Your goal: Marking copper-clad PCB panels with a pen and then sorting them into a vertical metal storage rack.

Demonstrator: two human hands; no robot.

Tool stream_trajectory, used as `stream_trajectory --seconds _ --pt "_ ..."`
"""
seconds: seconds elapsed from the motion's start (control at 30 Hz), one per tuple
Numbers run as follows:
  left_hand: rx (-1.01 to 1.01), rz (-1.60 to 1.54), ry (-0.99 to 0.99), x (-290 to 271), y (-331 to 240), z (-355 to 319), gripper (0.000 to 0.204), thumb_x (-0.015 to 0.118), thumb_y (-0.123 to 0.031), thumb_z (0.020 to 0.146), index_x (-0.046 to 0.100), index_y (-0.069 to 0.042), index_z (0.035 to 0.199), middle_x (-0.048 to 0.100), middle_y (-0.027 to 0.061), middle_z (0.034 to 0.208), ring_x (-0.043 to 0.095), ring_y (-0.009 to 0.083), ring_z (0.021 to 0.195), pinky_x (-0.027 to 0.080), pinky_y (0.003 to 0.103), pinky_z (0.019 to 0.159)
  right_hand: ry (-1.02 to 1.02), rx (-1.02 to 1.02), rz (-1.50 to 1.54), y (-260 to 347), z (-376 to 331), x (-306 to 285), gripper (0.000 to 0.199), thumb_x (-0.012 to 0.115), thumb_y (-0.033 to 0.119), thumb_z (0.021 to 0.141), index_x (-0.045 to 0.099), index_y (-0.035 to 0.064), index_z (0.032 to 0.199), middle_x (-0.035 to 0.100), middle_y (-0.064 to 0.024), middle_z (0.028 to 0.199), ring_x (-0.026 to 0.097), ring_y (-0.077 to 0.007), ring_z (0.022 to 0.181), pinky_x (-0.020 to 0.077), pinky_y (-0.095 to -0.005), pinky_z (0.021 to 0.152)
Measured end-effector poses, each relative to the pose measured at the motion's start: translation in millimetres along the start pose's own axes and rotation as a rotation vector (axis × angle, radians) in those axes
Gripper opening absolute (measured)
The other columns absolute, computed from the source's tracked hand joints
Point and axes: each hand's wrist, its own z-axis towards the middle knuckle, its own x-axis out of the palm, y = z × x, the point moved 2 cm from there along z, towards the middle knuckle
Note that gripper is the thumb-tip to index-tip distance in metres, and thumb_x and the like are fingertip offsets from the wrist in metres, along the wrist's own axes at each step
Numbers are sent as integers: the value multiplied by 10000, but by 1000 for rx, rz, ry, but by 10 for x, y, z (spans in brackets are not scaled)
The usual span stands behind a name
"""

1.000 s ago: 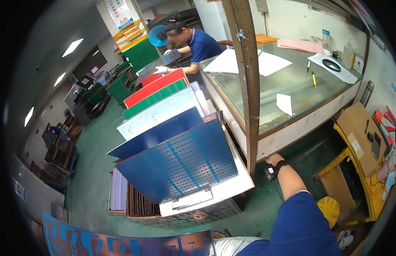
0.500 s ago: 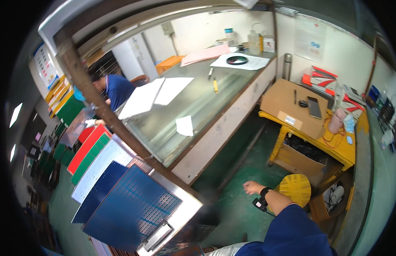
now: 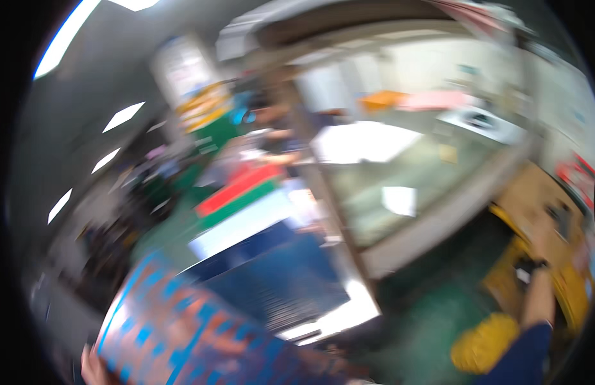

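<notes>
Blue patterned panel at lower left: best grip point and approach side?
Judging through heavy blur: the blue patterned panel lies tilted, wide and flat. Pinch its near lower-left corner edge, coming from the person's left, where the left hand already meets it. The right hand is far off by the yellow bin.

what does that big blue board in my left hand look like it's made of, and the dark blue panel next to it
The frame is heavily motion-blurred, so this is tentative. The blue board at the left hand looks like a thin, stiff patterned sheet, perhaps plastic or printed card. The dark blue panel shows faint rows of dots, suggesting perforated painted metal, matte finish.
</notes>
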Motion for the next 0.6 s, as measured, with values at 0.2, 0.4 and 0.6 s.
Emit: stream_trajectory --seconds 0.2,0.4,0.6 --pt "18 466 64 568 -1500 209 314 580 -297 847 538 -19 708 554 195 671 536 385 656 420 420 568 319 -121 665 2721 -561 2333 302 485 227 930 593 -26 1054 634 -163 926 605 -295 827 476 -384 727" --pt "119 580 -2 539 -1871 187 334 633 -319 815 548 -31 670 559 158 620 562 357 608 432 408 548 349 -31 802 2935 -564 1867 320 494 240 927 565 -23 1094 606 -166 989 579 -288 883 455 -385 774" --pt "122 551 7 695 -1946 255 347 630 -317 821 538 -26 657 553 151 609 557 342 587 426 394 540 260 127 741 2201 -401 861 346 502 253 923 537 -20 1133 579 -170 1052 553 -280 940 435 -386 820"
